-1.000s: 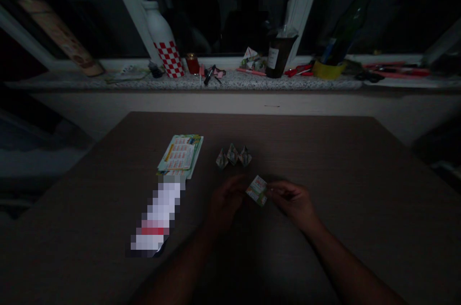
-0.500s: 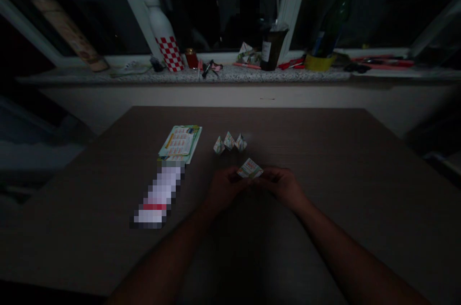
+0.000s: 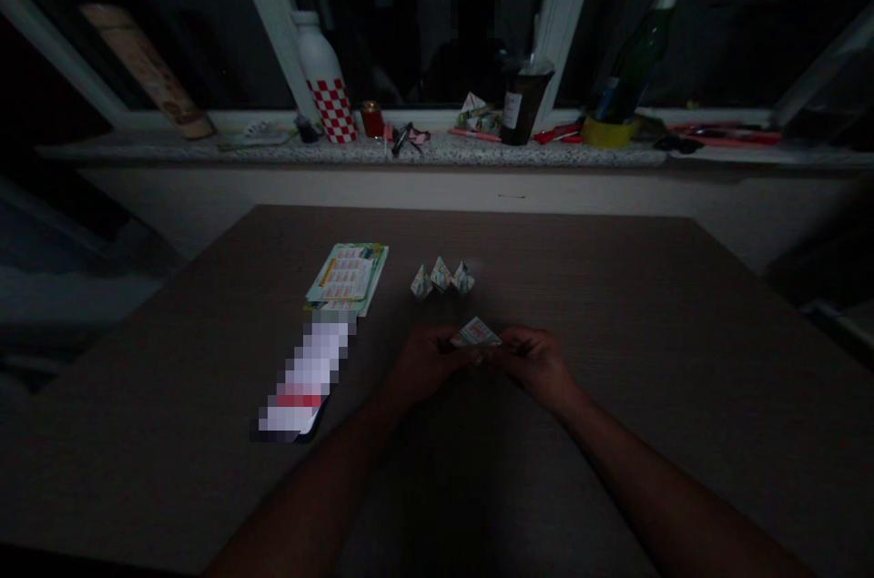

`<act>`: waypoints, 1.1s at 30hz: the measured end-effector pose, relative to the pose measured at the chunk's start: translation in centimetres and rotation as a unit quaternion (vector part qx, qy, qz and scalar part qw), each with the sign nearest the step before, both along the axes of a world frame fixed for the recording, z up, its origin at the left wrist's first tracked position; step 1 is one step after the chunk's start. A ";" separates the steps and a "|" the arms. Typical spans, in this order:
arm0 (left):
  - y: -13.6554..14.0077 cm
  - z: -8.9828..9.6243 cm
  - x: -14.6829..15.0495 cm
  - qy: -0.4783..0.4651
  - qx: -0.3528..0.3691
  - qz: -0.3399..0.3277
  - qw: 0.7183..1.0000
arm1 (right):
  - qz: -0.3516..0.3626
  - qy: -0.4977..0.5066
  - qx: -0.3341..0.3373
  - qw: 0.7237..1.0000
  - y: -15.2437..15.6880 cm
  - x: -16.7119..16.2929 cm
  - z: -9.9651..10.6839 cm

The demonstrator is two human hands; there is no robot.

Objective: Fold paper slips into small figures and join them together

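Between my two hands is a small folded piece of printed paper (image 3: 477, 333), its upper corner pointing away from me. My left hand (image 3: 430, 361) pinches its left side, and my right hand (image 3: 539, 364) pinches its right side, with both thumbs close together at the lower edge. Just beyond my hands stand several pointed folded-paper pieces (image 3: 442, 275) in a row, made of similar printed paper. Farther left lies a stack of printed calendar sheets (image 3: 345, 276). Dim light hides the details of my fingers.
A phone (image 3: 307, 378) with a blurred screen lies left of my hands on the brown table (image 3: 614, 287). Along the stone windowsill (image 3: 451, 152) stand a red-checked white bottle (image 3: 330, 91), a dark cup (image 3: 523, 105), a green bottle (image 3: 638, 59) and a yellow tape roll (image 3: 610, 132).
The paper's lower part has been folded, so its diamond outline now looks like a triangle. Both hands still hold it. The whole view has shifted slightly.
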State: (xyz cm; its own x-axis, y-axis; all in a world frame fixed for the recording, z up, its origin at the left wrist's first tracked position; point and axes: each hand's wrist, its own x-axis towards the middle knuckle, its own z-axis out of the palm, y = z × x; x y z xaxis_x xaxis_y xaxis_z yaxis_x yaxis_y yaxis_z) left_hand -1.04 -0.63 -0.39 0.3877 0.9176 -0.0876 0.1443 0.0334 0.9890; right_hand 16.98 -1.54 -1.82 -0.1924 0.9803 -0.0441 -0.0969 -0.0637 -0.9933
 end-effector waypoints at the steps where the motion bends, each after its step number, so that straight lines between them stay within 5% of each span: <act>1: 0.0 0.1 0.0 0.001 0.005 -0.002 1.000 | 0.003 0.008 -0.001 1.000 0.0 -0.1 0.0; 24: 0.2 0.1 0.0 0.031 0.024 -0.059 0.997 | 0.025 -0.011 0.021 0.999 0.0 0.8 0.3; 33: 0.0 0.8 0.1 0.080 0.078 -0.017 0.994 | 0.021 -0.016 0.007 1.000 -0.3 0.5 0.2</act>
